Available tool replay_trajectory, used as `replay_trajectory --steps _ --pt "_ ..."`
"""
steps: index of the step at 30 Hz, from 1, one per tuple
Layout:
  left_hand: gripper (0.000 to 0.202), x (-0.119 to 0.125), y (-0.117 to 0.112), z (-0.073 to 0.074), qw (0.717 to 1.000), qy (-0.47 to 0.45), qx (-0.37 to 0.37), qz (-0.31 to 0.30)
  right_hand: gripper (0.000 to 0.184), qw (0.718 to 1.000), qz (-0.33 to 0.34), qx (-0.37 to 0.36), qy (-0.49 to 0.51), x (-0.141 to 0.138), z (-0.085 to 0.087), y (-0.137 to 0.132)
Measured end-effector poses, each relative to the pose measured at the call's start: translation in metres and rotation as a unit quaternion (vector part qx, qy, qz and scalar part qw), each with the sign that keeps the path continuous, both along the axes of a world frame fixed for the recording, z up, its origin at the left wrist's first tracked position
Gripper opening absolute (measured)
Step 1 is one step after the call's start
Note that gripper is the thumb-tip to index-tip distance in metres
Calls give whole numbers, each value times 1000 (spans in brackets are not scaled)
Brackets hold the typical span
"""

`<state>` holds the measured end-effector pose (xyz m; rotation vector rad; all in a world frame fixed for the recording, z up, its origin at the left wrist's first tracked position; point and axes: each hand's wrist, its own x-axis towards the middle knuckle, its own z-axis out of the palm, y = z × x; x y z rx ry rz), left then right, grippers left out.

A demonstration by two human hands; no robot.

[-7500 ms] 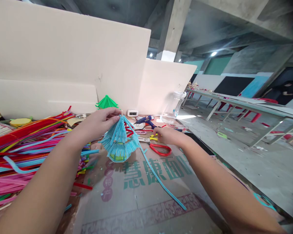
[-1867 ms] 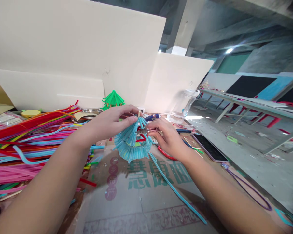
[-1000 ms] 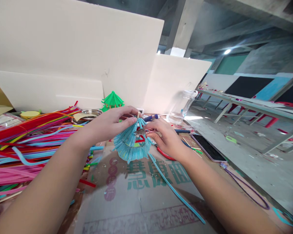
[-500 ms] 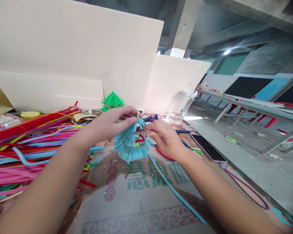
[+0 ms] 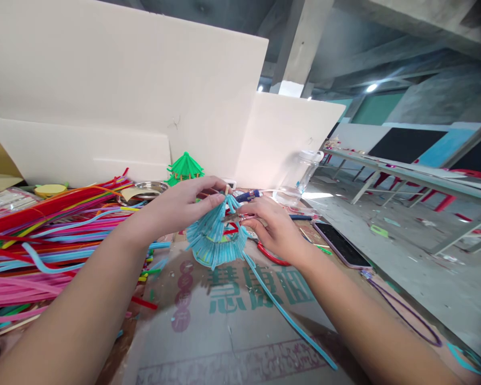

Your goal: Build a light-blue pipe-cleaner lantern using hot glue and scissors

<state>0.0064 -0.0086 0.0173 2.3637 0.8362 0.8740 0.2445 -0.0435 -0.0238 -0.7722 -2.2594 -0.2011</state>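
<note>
A light-blue tiered roof model made of pipe cleaners [image 5: 214, 243] stands on the cardboard, with a gap in its right side showing red strips inside. My left hand [image 5: 190, 206] grips it near its top, where a thin wooden stick pokes out between thumb and fingers. In my right hand [image 5: 270, 224] is a slim metal tool that looks like tweezers [image 5: 233, 217], its tip against the roof's open side. From the model's lower right a loose blue pipe cleaner [image 5: 291, 318] trails toward me. Red-handled pliers [image 5: 272, 255] lie beneath my right hand, partly hidden.
Many coloured pipe cleaners [image 5: 64, 235] are piled at the left. Behind stands a small green pavilion [image 5: 185, 167] near a metal dish [image 5: 150, 187]. A clear bottle [image 5: 300, 176], a phone [image 5: 342, 245] and a purple cord [image 5: 404, 310] lie along the right. White boards [image 5: 144, 80] rise behind.
Very little differs. Both hands keep their hold, and the metal tip has shifted slightly at the roof's open side.
</note>
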Motion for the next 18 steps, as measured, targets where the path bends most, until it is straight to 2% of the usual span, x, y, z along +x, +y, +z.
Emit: replay_trajectory --steps 9,13,18 --pt "33 1 1 -1 1000 -4 6 8 13 994 -31 102 -20 -2 -4 -1" --pt "33 1 2 -1 1000 -4 2 5 15 992 -50 111 -33 -2 -5 -2" --pt "35 1 3 -3 1000 -16 -8 15 20 978 -87 177 -60 -3 -7 -4"
